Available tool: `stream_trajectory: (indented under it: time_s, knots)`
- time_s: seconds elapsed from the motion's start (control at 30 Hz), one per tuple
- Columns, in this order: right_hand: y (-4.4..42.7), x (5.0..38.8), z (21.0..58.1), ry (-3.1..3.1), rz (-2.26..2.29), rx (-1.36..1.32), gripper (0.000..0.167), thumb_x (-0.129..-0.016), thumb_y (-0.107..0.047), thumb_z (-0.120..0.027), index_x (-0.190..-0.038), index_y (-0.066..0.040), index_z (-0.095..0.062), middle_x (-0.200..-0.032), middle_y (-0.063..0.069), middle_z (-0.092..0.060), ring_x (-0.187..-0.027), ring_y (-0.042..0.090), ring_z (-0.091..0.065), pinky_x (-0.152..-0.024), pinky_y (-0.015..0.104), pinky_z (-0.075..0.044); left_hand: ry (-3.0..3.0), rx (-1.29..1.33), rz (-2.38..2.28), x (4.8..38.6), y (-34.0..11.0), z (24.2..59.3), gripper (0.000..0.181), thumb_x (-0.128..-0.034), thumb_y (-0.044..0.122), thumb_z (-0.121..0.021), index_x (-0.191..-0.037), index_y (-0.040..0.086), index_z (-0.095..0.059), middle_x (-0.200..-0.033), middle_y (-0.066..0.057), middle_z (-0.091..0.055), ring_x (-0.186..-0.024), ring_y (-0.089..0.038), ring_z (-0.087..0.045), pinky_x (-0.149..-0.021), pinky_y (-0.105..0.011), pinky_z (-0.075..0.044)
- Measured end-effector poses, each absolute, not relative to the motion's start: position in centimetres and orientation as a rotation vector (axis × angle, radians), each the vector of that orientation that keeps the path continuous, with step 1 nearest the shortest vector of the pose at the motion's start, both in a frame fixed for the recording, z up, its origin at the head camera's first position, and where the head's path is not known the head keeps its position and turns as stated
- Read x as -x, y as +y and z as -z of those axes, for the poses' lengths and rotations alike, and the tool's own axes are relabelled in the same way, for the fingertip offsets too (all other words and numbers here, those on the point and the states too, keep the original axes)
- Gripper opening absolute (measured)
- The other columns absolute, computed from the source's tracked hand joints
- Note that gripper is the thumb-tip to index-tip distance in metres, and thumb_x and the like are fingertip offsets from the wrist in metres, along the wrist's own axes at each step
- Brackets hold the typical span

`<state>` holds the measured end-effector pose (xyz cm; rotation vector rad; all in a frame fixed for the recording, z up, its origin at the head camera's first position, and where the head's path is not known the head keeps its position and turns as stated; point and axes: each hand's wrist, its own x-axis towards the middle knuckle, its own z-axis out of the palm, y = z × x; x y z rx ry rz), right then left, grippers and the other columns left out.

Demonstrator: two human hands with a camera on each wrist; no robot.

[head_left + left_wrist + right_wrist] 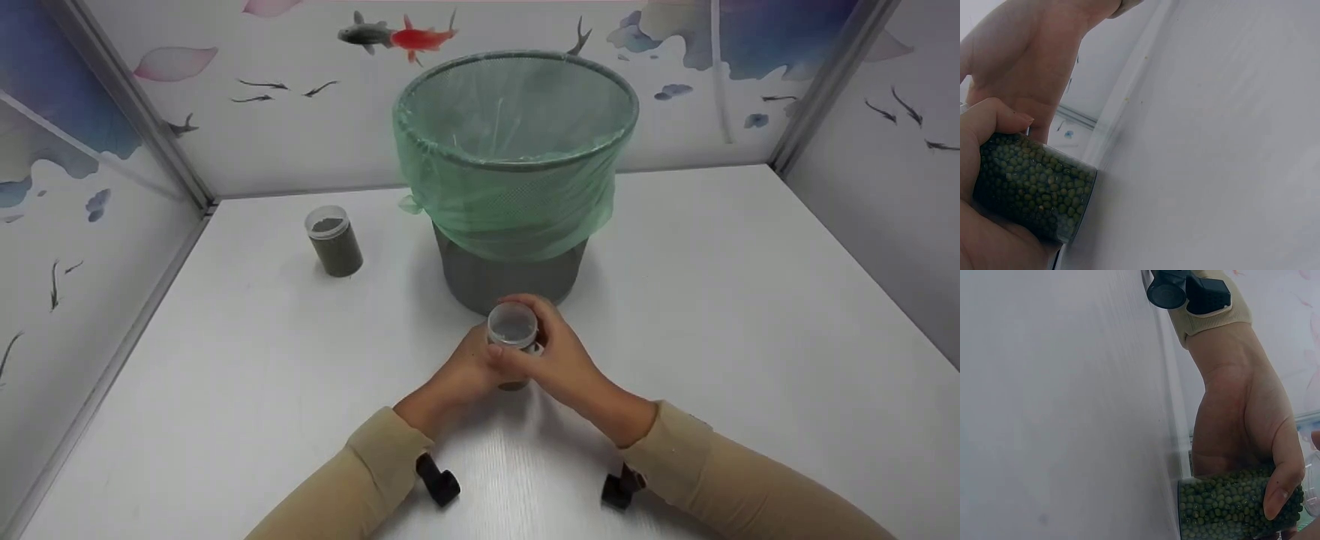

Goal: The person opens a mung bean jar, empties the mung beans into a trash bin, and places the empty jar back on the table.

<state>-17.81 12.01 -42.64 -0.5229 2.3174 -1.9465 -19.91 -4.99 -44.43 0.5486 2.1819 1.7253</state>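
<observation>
In the head view a clear jar (513, 330) with a transparent lid is between both hands, close in front of the bin. Green mung beans (1039, 185) show through its wall in the wrist views. My left hand (466, 367) grips the jar's body, its thumb along the side in the right wrist view. Around the top, at the clear lid (1312, 484), the fingers and thumb of my right hand (564, 358) are curled. The jar stands upright; its base appears at or just above the table. Whether the lid is loose, I cannot tell.
A mesh bin (510, 281) lined with a green plastic bag (517, 210) stands at the back middle. Left of it is a second lidded jar (337, 247) with dark green contents. Printed panels (285, 142) enclose the white table (225, 360) at the back and sides.
</observation>
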Motion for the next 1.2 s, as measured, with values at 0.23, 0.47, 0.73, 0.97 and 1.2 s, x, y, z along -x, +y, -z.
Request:
stream_trajectory:
  time_s: [0.23,0.47,0.73,0.97,1.2]
  knots:
    - [12.06,17.85,42.67,2.313,1.949,0.536,0.072,-0.092,-0.02,-0.085,-0.154,-0.014,-0.049,-0.15,0.007,-0.055,-0.136,0.025,-0.054,-0.114,0.05,-0.04,2.191,-0.593,-1.729,19.98,-5.06,44.47,0.052,-0.09,0.01,-0.081,-0.138,0.005,-0.062,-0.127,-0.004,-0.067,-0.107,-0.015,-0.06,-0.093,-0.032,-0.051]
    - [11.96,17.83,42.63,2.317,1.965,0.506,0.071,-0.091,-0.019,-0.085,-0.149,-0.009,-0.044,-0.141,0.01,-0.058,-0.13,0.025,-0.056,-0.113,0.05,-0.04,2.22,-0.579,-1.738,19.96,-4.7,44.37,0.055,-0.0828,0.005,-0.08,-0.135,0.002,-0.062,-0.123,-0.004,-0.067,-0.105,-0.014,-0.06,-0.092,-0.031,-0.051]
    - [11.95,17.85,42.68,2.322,1.969,0.487,0.067,-0.091,-0.021,-0.085,-0.143,-0.009,-0.044,-0.138,0.01,-0.059,-0.128,0.025,-0.057,-0.112,0.049,-0.04,2.249,-0.566,-1.708,20.05,-4.67,44.4,0.055,-0.0841,0.007,-0.082,-0.135,0.002,-0.063,-0.123,-0.004,-0.067,-0.104,-0.015,-0.06,-0.09,-0.031,-0.051]
    - [11.99,17.9,42.72,2.309,1.966,0.478,0.067,-0.091,-0.021,-0.085,-0.144,-0.009,-0.045,-0.138,0.01,-0.06,-0.129,0.026,-0.057,-0.112,0.049,-0.041,2.279,-0.534,-1.677,20.08,-4.62,44.46,0.056,-0.0838,0.008,-0.083,-0.136,0.002,-0.062,-0.122,-0.004,-0.068,-0.104,-0.015,-0.06,-0.09,-0.031,-0.052]
    - [12.02,17.85,42.7,2.324,1.953,0.52,0.066,-0.092,-0.02,-0.084,-0.148,-0.011,-0.051,-0.145,0.007,-0.058,-0.135,0.024,-0.054,-0.116,0.051,-0.038,2.259,-0.553,-1.7,20.06,-4.6,44.49,0.049,-0.0848,0.007,-0.082,-0.131,0.002,-0.065,-0.118,-0.003,-0.07,-0.1,-0.014,-0.061,-0.086,-0.029,-0.052]
